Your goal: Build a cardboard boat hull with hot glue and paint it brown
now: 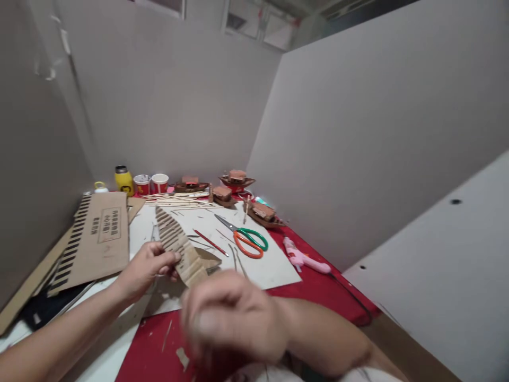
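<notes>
My left hand (pixel 153 261) grips a leaf-shaped strip of corrugated cardboard (pixel 177 241) by its left edge, thumb on top. The strip is pointed at its far end, with its ribs showing. My right hand (pixel 238 318) is close to the camera and smeared by motion. Its fingers are curled in toward the thumb, just in front of the cardboard's near end; anything between them cannot be made out. Beyond the hands, scissors (pixel 235 228) with green and orange handles and a dark red pencil-like stick (pixel 210 243) lie on a white sheet (pixel 278 270).
Brown model boats (pixel 262 212) stand along the back and right, beside thin wooden sticks (pixel 178 199). A pink glue gun (pixel 304 260) with a cord lies on the red cloth (pixel 334 297). Cardboard sheets (pixel 91 249), a yellow bottle (pixel 124 183) and paper cups (pixel 160 183) are at left, near grey partitions.
</notes>
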`<state>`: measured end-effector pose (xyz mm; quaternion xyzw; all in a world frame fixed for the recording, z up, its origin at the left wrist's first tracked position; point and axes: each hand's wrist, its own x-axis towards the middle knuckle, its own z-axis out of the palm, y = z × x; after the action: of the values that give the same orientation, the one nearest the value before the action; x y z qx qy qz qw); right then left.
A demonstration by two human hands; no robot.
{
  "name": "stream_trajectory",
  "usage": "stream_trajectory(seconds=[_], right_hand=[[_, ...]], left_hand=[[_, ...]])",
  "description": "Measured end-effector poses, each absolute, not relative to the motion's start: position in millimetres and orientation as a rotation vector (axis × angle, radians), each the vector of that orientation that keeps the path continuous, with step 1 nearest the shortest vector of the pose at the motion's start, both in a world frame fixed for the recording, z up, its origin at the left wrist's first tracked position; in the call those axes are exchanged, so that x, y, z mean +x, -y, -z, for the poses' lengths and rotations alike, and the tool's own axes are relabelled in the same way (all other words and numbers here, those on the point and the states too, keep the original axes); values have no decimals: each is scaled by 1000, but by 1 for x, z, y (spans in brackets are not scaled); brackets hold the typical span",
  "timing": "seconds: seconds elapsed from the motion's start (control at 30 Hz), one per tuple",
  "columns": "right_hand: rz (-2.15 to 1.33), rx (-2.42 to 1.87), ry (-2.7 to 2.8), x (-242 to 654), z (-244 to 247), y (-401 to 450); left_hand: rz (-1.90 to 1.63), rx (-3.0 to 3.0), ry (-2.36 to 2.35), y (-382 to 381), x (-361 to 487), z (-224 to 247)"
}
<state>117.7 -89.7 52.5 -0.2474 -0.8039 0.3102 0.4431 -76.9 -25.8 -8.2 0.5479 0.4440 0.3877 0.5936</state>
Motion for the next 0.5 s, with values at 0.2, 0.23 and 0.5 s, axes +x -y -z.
stream_trajectory(seconds=[0.2, 0.23, 0.5], right_hand=[[-616, -1003, 1775, 128, -19, 49], [-644, -1047, 1771, 128, -12, 44], [-830, -1120, 1844, 113, 8, 37]], left_hand=[[-912, 1362, -1038, 34, -75, 1], [-905, 1385, -1036, 35, -74, 0], [-860, 1616, -988, 47, -66, 4]])
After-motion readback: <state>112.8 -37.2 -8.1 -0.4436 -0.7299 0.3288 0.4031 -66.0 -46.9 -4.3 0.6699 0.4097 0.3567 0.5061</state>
